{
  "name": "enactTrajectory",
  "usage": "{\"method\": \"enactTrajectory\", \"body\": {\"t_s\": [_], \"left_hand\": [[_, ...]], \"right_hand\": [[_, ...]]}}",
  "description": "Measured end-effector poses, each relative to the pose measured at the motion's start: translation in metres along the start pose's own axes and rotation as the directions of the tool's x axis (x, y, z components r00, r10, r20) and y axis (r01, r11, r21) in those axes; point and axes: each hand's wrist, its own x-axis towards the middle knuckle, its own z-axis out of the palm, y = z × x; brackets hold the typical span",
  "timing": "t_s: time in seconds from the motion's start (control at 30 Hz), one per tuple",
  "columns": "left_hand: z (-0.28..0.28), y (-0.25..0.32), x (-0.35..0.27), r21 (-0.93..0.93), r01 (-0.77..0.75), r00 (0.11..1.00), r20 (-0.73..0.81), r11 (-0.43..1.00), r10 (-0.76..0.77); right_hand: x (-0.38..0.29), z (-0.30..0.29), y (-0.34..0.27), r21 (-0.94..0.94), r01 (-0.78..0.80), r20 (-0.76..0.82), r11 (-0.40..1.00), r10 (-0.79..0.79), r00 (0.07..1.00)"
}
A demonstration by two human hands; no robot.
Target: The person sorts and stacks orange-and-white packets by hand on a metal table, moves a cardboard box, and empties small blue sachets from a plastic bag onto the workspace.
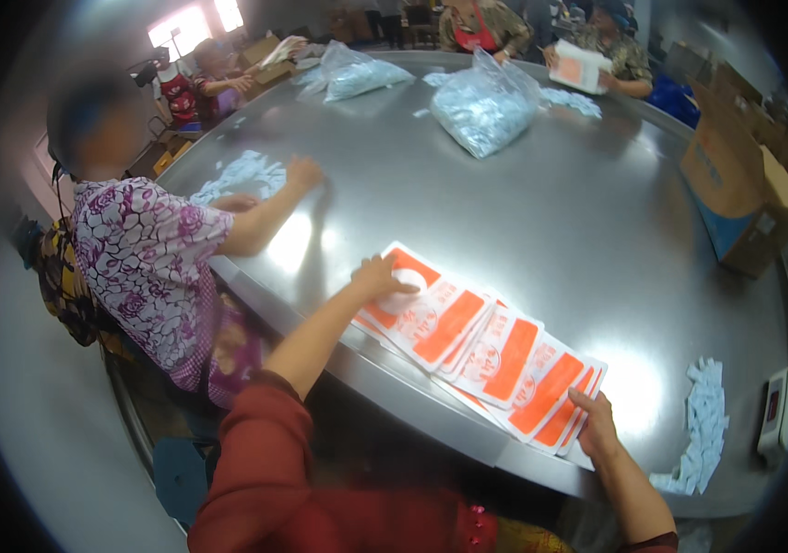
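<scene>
Several flat white plastic bags with orange printing [484, 352] lie fanned out in an overlapping row along the near edge of the metal table. My left hand [378, 278] rests on the upper left end of the row, thumb and fingers spread over the top bag. At the lower right end, my right hand [596, 420] pinches the edges of the bags, its thumb on top and its fingers partly hidden at the side. The bags bear writing and a round logo.
Small pale-blue sachets [701, 422] lie in a strip beside a white scale [781, 408]. An open cardboard box [739, 186] stands at the right. Clear plastic bags of sachets [487, 110] sit farther back. At left, a co-worker's hand [304, 173] hovers near another pile [248, 176].
</scene>
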Motion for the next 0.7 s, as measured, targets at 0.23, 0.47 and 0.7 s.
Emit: {"method": "enactTrajectory", "body": {"t_s": [0.23,0.47,0.7], "left_hand": [[0.003,0.027,0.015,-0.086,-0.096,0.991,0.08,0.992,0.103],[-0.022,0.03,0.027,-0.289,-0.062,0.984,0.144,0.955,0.107],[-0.052,-0.006,0.092,-0.292,-0.37,0.926,-0.045,0.882,0.374]], "right_hand": [[0.087,0.099,0.002,0.091,0.005,0.064,0.996,-0.01,0.998],[0.183,0.208,-0.033,-0.126,-0.044,0.053,0.991,0.051,0.997],[0.231,0.228,-0.041,-0.314,-0.089,-0.036,0.945,0.081,0.996]]}}
